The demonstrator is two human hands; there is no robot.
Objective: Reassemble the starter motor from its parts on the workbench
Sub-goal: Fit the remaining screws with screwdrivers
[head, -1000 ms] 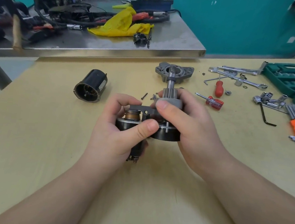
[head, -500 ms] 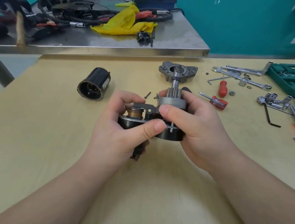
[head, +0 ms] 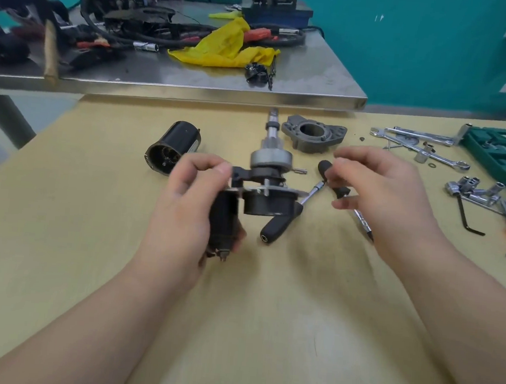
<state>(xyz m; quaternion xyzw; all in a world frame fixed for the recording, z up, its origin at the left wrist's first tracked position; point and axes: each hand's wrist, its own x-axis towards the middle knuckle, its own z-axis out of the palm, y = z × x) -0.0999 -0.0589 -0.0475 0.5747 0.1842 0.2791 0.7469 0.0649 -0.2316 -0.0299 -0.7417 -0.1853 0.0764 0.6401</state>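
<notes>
The left hand [head: 190, 199] grips the motor assembly [head: 264, 189] at the centre of the worktop [head: 90, 239], its fingers [head: 217, 166] curled round the black cylinder on the left side. The shaft of the assembly points up, toward 12 o'clock. The right hand [head: 378, 195] hovers at 3 o'clock from the assembly, apart from it, fingers loosely spread and holding nothing. Under this hand lie a screwdriver [head: 361, 221] and a ratchet handle [head: 282, 221] (both partly hidden). The black motor housing [head: 173, 146] lies at 10 o'clock, the grey end cover [head: 314, 133] at 1 o'clock. Wrenches [head: 419, 141] and sockets [head: 470, 187] lie far at 3 o'clock.
</notes>
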